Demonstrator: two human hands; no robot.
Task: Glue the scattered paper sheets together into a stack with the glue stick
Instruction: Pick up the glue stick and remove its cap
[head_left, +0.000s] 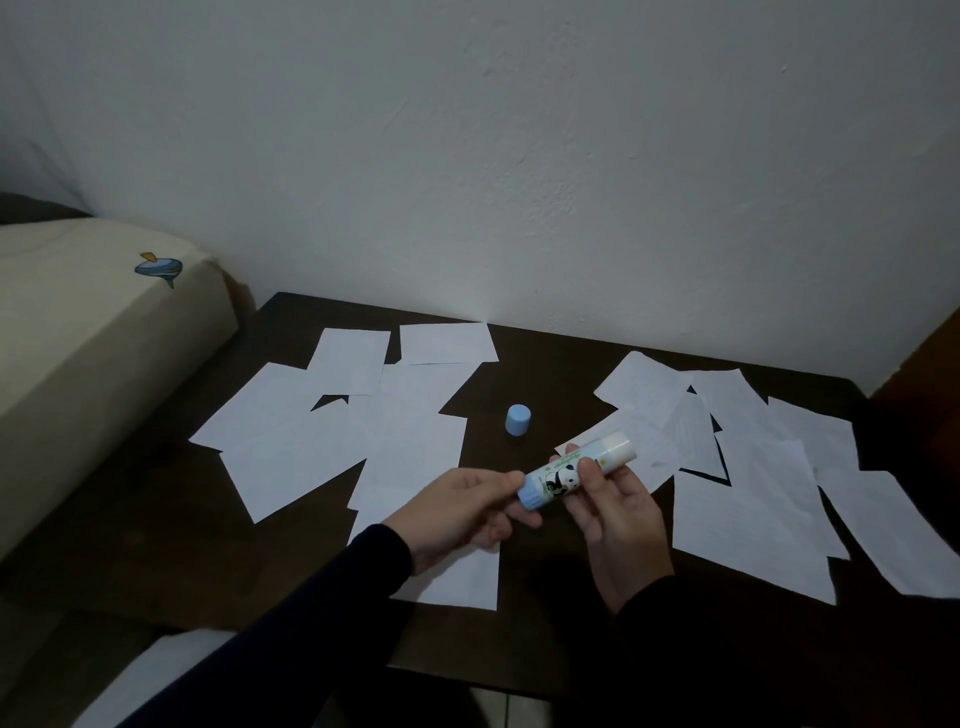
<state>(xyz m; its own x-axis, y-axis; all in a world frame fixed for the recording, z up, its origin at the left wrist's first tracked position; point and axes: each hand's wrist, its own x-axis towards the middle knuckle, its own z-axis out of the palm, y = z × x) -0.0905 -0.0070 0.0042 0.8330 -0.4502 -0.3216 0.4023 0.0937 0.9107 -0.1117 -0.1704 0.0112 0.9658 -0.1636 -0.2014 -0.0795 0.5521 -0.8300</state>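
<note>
White paper sheets (332, 431) lie scattered across the left of the dark wooden surface (524, 384). Near the middle, the left hand (457, 512) pinches the blue base of the uncapped panda-print glue stick (576, 470); its blue cap (518, 419) stands behind. The right hand (618, 514) grasps the tube's middle, above more sheets (748, 499).

A home bedroom — cream mattress (78, 353) beside a dark wooden table (291, 561).

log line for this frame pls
glue stick: uncapped, held by left hand and right hand | cap: on table | sheets: scattered
</note>
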